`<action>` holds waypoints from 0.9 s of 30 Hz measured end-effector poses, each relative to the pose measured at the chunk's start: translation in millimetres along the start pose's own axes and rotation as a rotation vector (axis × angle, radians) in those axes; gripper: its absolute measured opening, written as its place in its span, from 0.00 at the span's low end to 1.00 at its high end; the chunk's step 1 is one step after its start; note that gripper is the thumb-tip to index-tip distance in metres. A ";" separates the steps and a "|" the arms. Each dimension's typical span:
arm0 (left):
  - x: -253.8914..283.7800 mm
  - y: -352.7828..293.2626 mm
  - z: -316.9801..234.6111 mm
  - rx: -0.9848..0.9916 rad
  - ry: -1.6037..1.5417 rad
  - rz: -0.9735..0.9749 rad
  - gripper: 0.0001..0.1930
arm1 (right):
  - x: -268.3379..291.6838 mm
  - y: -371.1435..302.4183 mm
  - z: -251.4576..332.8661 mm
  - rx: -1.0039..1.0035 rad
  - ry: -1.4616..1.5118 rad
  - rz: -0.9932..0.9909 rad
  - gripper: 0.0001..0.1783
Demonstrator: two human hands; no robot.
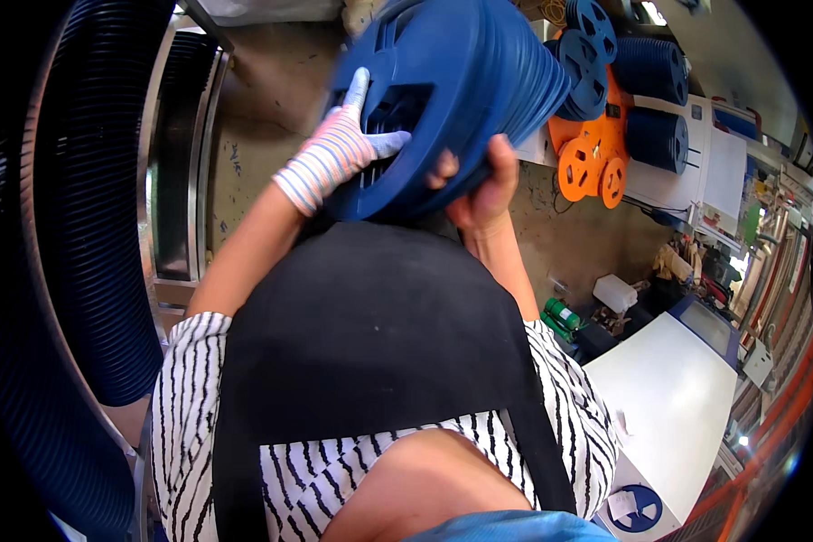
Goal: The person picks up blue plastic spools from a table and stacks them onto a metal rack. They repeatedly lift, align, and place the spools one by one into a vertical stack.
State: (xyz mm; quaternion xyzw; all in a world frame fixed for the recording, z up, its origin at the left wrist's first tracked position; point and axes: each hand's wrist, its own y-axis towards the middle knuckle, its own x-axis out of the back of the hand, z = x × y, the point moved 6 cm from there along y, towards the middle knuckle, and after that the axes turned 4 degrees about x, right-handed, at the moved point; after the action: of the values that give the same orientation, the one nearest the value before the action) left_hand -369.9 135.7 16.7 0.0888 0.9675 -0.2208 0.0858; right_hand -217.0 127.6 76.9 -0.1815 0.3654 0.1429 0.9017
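A thick stack of blue plastic reels (506, 81) is held in front of my chest, tilted, with its flat face toward the left. My left hand (334, 149) wears a striped glove. Its thumb hooks into a cut-out of the nearest reel while a finger lies along the face. Bare and slightly blurred, my right hand (488, 190) grips the stack from the lower right, fingers curled at the reel's edge. The inner side of the stack and part of my right fingers are hidden.
Long rows of blue reels (104, 226) stand in metal racks at the left. Orange reels (596, 135) and further blue reel stacks (655, 140) sit on a far-right table. A white tabletop (673, 397) at right carries a blue reel (637, 508). Beyond it is a green cylinder (562, 313).
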 end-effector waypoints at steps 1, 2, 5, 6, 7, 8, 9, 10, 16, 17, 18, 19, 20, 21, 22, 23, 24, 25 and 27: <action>-6.0 -0.7 6.7 0.037 -0.254 0.143 0.38 | -12.0 -0.5 -8.2 -0.060 -0.102 -0.030 0.28; -14.8 -3.6 3.4 0.114 -0.534 0.288 0.34 | -23.6 1.7 -10.6 -0.091 -0.099 -0.010 0.27; -5.0 -7.5 7.4 0.115 -0.898 0.488 0.31 | -42.5 3.1 -3.7 -0.074 -0.177 -0.164 0.27; 12.0 -18.3 -7.2 -0.015 -0.722 0.329 0.32 | -36.9 0.7 1.6 -0.069 -0.193 -0.219 0.28; 35.3 -21.1 0.9 -0.036 -0.584 0.191 0.35 | -28.0 -2.4 10.3 -0.068 -0.208 -0.273 0.29; 47.0 -28.9 9.4 0.022 -0.700 0.174 0.37 | -13.4 -7.8 13.0 -0.049 -0.160 -0.329 0.27; 58.6 -36.8 17.2 0.085 -0.824 0.145 0.39 | 7.5 -9.9 17.0 -0.006 -0.151 -0.332 0.25; 73.7 -44.9 23.8 0.073 -0.953 0.167 0.37 | 17.6 -7.9 20.3 0.002 -0.011 -0.308 0.21; 81.6 -54.2 28.1 -0.145 -1.359 0.326 0.35 | 48.6 -25.0 35.0 0.132 0.274 -0.171 0.16; 83.7 -54.0 27.9 -0.175 -1.376 0.334 0.35 | 52.7 -26.5 36.6 0.152 0.304 -0.152 0.16; 85.7 -55.6 27.4 -0.183 -1.379 0.331 0.36 | 55.2 -27.3 36.7 0.158 0.338 -0.130 0.16; 87.5 -57.8 25.6 -0.189 -1.383 0.329 0.36 | 59.2 -27.6 36.3 0.171 0.347 -0.118 0.17; 88.2 -58.3 26.2 -0.199 -1.390 0.337 0.37 | 60.4 -29.2 36.6 0.177 0.355 -0.104 0.17; 89.5 -57.2 28.8 -0.199 -1.412 0.352 0.38 | 61.1 -30.8 36.8 0.183 0.362 -0.091 0.17; 91.8 -54.7 32.6 -0.198 -1.433 0.367 0.40 | 63.4 -32.2 37.3 0.204 0.340 -0.090 0.18; 93.7 -54.4 33.2 -0.201 -1.451 0.373 0.42 | 64.5 -32.9 38.1 0.210 0.332 -0.068 0.19; 94.8 -54.4 31.3 -0.231 -1.438 0.394 0.42 | 63.9 -33.7 39.1 0.215 0.319 -0.051 0.19; 95.7 -54.0 28.6 -0.261 -1.426 0.415 0.42 | 62.8 -33.9 39.7 0.220 0.305 -0.034 0.19; 97.0 -50.6 31.9 -0.267 -1.393 0.415 0.42 | 61.8 -37.4 40.5 0.231 0.309 0.007 0.20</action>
State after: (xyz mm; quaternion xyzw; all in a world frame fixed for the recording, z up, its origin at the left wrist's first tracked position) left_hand -470.5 89.7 -10.7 0.0981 0.6707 -0.0857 0.7302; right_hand -135.1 119.4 68.3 -0.0953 0.5141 0.0735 0.8492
